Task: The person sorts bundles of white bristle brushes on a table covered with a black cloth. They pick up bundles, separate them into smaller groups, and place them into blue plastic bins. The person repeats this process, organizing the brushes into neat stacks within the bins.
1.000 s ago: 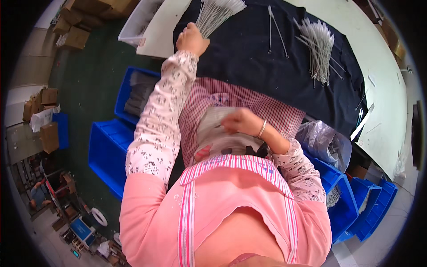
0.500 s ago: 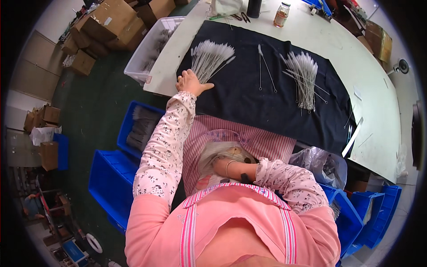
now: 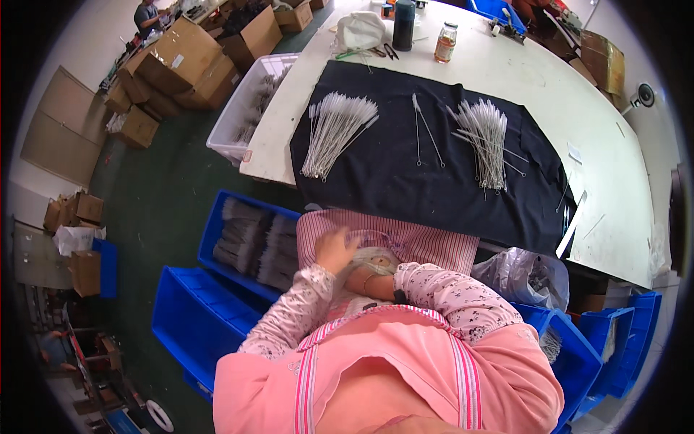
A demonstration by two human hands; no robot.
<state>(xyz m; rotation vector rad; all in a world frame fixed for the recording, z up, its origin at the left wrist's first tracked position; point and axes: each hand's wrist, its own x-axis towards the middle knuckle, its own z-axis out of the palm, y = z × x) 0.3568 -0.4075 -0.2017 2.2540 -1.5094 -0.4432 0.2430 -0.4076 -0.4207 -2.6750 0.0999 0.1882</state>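
Observation:
My left hand (image 3: 335, 250) hovers over my lap, at the striped apron (image 3: 434, 242); motion blurs its fingers. Beside it, my right hand (image 3: 370, 283) reaches into a pale, see-through bag (image 3: 377, 258) on my lap, its fingers hidden. Ahead, on a black cloth (image 3: 390, 170), a fanned bundle of thin wire straw brushes (image 3: 336, 134) lies at the left, white bristles away from me and looped ends toward me. Two single straw brushes (image 3: 418, 134) lie in the middle. A second bundle of straw brushes (image 3: 488, 148) lies at the right, a few crossing it.
The white table (image 3: 614, 188) carries a glass jar (image 3: 446, 43) and a dark bottle (image 3: 403, 26) at the back. Blue bins (image 3: 191, 304) stand at my left, one holding grey-bristled brushes (image 3: 242, 235). More blue bins (image 3: 578, 362) and a plastic bag (image 3: 524, 275) are at my right.
My left hand has left the left bundle of straw brushes and drawn back to my lap. That bundle now lies free on the cloth. My right hand stays in the bag. The head view has shifted.

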